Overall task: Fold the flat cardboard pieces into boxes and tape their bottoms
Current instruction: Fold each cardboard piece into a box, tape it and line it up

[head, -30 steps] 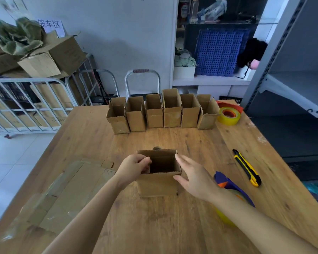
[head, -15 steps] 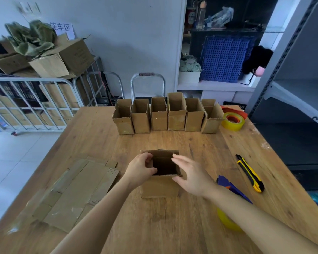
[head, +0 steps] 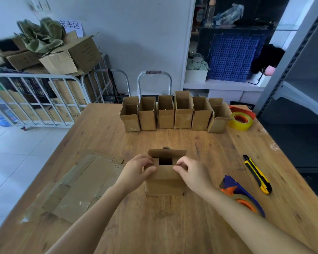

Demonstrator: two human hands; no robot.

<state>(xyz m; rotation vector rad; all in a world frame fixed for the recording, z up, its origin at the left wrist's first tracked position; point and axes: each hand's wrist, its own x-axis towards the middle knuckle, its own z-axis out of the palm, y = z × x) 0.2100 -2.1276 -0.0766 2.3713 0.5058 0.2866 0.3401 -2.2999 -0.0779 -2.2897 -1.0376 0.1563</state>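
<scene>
A small brown cardboard box (head: 163,182) stands upright at the middle of the wooden table (head: 154,226). My left hand (head: 136,173) presses its left side flap inward over the opening. My right hand (head: 193,175) does the same with the right flap. The far flap still stands up, and a small dark gap shows between the two hands. A stack of flat cardboard pieces (head: 77,187) lies on the table to the left. A blue and orange tape dispenser (head: 240,195) lies just right of my right forearm.
Several folded boxes (head: 173,114) stand in a row at the table's far edge, with a yellow tape roll (head: 241,121) at their right end. A yellow and black utility knife (head: 257,174) lies on the right. Metal shelving stands beyond the right edge.
Both hands have closed in over the box's open top, folding the side flaps inward. The opening has shrunk to a small gap. The camera has come closer.
</scene>
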